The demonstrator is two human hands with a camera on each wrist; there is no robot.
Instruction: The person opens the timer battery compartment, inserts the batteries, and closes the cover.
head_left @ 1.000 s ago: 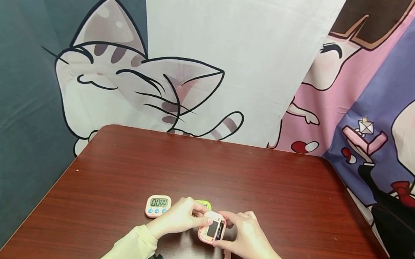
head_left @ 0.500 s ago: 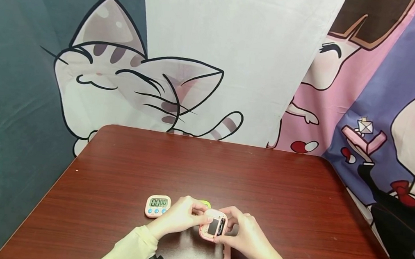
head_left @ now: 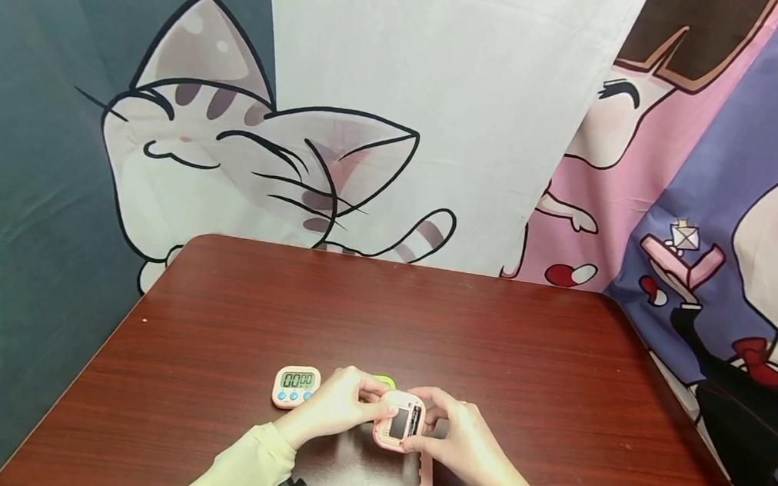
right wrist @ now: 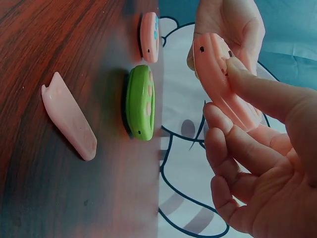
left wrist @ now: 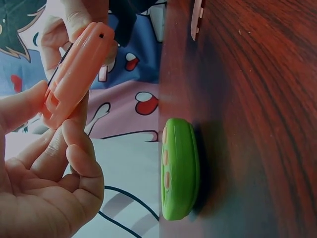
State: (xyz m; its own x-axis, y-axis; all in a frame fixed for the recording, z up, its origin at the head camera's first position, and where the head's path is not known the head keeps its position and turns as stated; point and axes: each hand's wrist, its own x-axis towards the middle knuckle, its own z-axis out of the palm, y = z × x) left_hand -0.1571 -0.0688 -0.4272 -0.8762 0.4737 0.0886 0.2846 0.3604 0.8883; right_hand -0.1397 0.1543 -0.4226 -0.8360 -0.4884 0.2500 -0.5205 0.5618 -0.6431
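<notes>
Held up above the table is a pink digital timer [head_left: 386,433], its back facing up with the battery slot uncovered and a dark battery in it. My left hand [head_left: 341,407] pinches its left side, thumb on the back. On the opposite side my right hand [head_left: 465,443] grips the edge between thumb and fingers. Both wrist views show the pink timer [left wrist: 79,74] edge-on between the two hands. Below, on the table, lies the loose pink battery cover [right wrist: 69,116], partly hidden behind my right hand in the head view.
A green timer [right wrist: 140,101] rests on the table just beyond my hands, mostly hidden in the head view. To the left lies another pink timer [head_left: 296,387] with blue buttons, its display lit with zeros. Cartoon curtains [head_left: 405,59] hang behind the brown table [head_left: 383,312].
The pink timer has risen and tilted slightly between my hands. My right thumb has shifted a little along its lower edge; the other things have stayed put.
</notes>
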